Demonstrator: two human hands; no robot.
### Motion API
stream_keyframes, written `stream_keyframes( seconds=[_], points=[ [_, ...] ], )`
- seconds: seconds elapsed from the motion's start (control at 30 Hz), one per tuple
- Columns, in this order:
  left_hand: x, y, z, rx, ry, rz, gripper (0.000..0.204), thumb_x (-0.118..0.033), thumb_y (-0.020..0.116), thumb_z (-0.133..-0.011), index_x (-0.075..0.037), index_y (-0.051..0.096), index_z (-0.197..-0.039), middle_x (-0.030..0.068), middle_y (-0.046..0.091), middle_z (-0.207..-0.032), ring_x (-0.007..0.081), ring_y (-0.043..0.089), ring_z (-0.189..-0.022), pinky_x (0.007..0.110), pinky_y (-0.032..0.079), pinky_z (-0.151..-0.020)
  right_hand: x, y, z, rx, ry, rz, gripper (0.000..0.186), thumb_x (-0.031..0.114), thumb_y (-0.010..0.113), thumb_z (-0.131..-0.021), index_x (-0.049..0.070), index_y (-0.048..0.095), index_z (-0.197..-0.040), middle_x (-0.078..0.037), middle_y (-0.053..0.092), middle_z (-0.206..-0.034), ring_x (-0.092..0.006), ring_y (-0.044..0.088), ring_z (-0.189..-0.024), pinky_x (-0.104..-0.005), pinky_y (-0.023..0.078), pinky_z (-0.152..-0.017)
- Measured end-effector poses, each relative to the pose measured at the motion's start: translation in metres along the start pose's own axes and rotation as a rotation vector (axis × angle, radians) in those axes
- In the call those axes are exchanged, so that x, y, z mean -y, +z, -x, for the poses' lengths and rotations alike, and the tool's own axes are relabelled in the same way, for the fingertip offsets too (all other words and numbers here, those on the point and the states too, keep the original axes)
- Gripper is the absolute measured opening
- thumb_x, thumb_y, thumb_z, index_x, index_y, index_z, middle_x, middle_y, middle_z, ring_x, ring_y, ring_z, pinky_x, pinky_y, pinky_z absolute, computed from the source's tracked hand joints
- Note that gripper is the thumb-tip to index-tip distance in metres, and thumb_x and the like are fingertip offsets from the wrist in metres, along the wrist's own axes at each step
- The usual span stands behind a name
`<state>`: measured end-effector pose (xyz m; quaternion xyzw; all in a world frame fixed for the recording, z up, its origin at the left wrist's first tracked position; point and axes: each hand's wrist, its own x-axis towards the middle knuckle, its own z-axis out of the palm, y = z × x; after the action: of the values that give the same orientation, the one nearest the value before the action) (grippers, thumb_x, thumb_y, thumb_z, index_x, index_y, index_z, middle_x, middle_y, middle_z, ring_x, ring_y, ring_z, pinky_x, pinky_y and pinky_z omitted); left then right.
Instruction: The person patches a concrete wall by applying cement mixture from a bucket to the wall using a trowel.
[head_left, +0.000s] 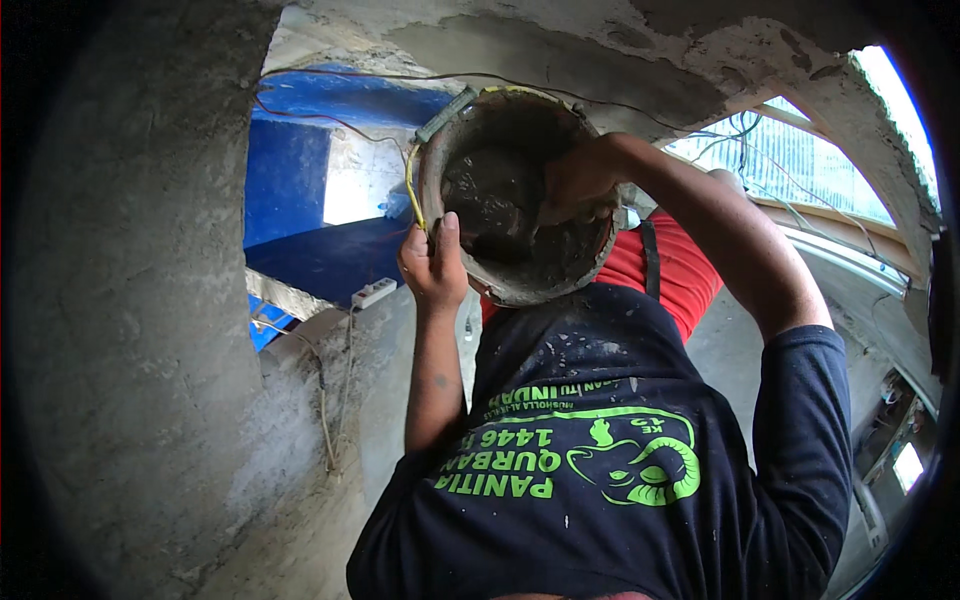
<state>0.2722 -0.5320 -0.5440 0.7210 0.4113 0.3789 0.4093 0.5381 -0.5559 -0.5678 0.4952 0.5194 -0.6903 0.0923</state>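
Note:
A round bucket (515, 285) caked with grey mud-like mortar is tipped so that its mouth faces me. Wet grey mortar (490, 190) lies inside. My left hand (436, 262) grips the bucket's near-left side, thumb up along the rim and the other fingers mostly hidden beneath it. Reaching over the right rim, my right hand (585, 180) is inside the bucket with its fingers curled down at the mortar. What those fingers hold is hidden. A yellow cord (412, 185) and a grey handle grip (446, 114) run along the bucket's left rim.
A rough grey plastered wall (140, 300) rises close on the left. Beside it, a white power strip (374, 293) with a hanging cable rests on a ledge near a dark blue surface (330, 262). Thin wires (380, 76) cross behind the bucket. A window-like opening (800, 160) lies at right.

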Motion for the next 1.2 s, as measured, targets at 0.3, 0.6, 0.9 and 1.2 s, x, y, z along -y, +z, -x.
stream_keyframes(
  seconds=[0.3,0.6,0.9,1.2],
  points=[
    [0.010,-0.004,0.000,0.096,-0.147,-0.041,0.036,-0.030,0.053,-0.103,0.004,0.064,-0.099,0.0024,0.061,-0.081,0.0097,0.051,-0.076,0.027,0.042,-0.068,-0.045,0.033,0.010,0.044,-0.242,-0.756,0.037,0.037,0.052,-0.100,0.008,0.067,-0.115,0.001,0.055,-0.066,-0.0067,0.047,-0.045,-0.0238,0.038,-0.038],
    [0.032,-0.007,-0.009,-0.089,-0.087,-0.002,0.048,-0.038,0.050,-0.102,0.004,0.056,-0.078,0.0204,0.058,-0.067,0.0336,0.054,-0.060,0.045,0.041,-0.059,-0.068,0.097,0.068,0.223,-0.565,-1.573,0.057,0.038,0.046,-0.101,-0.006,0.042,-0.138,-0.008,0.059,-0.076,-0.0120,0.054,-0.055,-0.0238,0.042,-0.039],
    [0.036,-0.016,-0.016,-0.165,-0.191,-0.086,0.047,-0.040,0.054,-0.099,0.000,0.054,-0.075,0.0181,0.053,-0.064,0.0272,0.053,-0.058,0.044,0.039,-0.057,0.065,0.026,0.151,-0.478,-1.195,-1.129,0.041,0.041,0.057,-0.097,0.004,0.053,-0.112,-0.010,0.056,-0.084,-0.0149,0.050,-0.051,-0.0267,0.041,-0.041],
    [0.050,-0.021,-0.016,-0.361,-0.201,-0.010,0.049,-0.040,0.055,-0.099,0.002,0.057,-0.075,0.0199,0.059,-0.066,0.0323,0.060,-0.062,0.045,0.041,-0.058,0.252,-0.095,0.179,-1.442,-1.078,0.070,0.056,0.012,0.058,-0.096,-0.002,0.038,-0.146,-0.018,0.062,-0.089,-0.0311,0.063,-0.076,-0.0412,0.054,-0.069]
  ],
)
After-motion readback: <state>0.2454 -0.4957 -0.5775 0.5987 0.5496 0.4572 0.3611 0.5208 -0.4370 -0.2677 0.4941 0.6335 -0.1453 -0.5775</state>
